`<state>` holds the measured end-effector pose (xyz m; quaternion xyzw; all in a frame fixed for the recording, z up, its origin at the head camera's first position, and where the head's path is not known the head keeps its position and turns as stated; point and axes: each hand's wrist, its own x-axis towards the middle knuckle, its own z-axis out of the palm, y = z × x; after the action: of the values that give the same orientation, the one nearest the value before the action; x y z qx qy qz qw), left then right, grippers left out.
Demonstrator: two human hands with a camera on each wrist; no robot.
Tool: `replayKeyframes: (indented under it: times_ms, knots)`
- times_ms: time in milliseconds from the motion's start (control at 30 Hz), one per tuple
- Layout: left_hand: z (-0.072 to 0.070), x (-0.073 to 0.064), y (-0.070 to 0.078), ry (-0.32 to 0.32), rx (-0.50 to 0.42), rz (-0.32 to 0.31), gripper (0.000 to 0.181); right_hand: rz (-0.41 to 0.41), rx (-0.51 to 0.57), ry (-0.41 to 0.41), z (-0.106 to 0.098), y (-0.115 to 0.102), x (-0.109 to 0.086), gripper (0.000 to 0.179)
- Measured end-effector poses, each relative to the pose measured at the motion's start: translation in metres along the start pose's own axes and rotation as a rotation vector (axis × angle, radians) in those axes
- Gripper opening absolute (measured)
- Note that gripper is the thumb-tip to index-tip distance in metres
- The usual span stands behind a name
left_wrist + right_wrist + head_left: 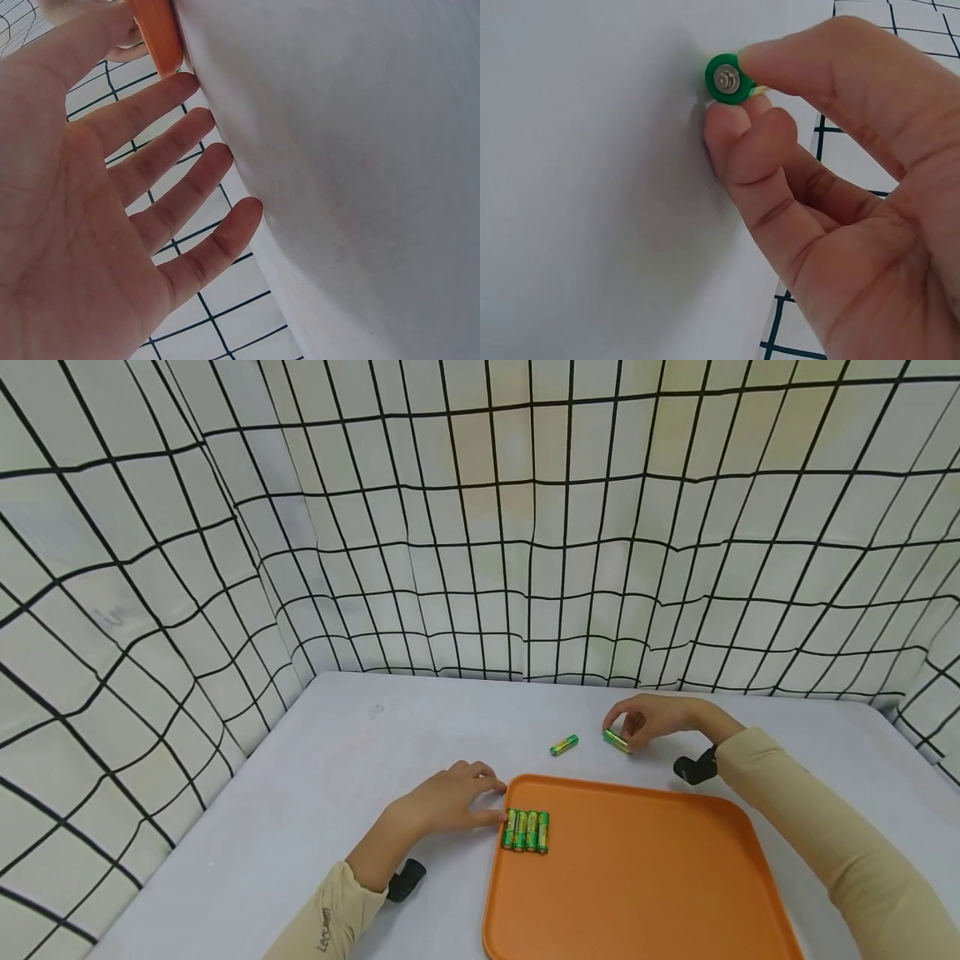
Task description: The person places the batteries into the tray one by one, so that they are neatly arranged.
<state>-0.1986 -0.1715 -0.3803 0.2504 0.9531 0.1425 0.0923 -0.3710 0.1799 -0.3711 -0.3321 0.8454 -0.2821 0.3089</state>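
Note:
My right hand [654, 718] pinches a green and yellow battery [617, 742] between thumb and fingers, close over the white table behind the tray. In the right wrist view, the metal end of that battery [727, 79] faces the camera. Another battery [564, 745] lies on the table to the left of this hand. Several batteries [532, 832] stand side by side in a row at the left edge of the orange tray [637, 877]. My left hand [457, 797] rests at the tray's left rim, thumb near the row. Its fingers [187, 202] are spread and relaxed in the left wrist view.
The white table [315, 793] extends around the tray. A black net [532, 543] hangs before white walls at the back and sides. Black wrist cameras are strapped at both wrists, the right one [696, 767] near the tray's back right corner.

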Motion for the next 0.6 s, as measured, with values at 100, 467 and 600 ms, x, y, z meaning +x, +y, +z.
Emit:
replayKeyframes:
  times_ms: [100, 467, 600]
  knots:
    - [0.0, 0.0, 0.0, 0.0, 0.0, 0.001, 0.045, 0.001, 0.057, 0.011, 0.0, 0.003, -0.003, 0.047]
    - [0.0, 0.0, 0.001, -0.001, 0.006, 0.005, 0.045, 0.002, 0.191, 0.048, 0.003, 0.016, -0.01, 0.048]
    - [0.0, 0.0, 0.001, -0.001, 0.006, -0.002, 0.045, -0.013, 0.214, 0.042, 0.003, 0.015, -0.012, 0.048]
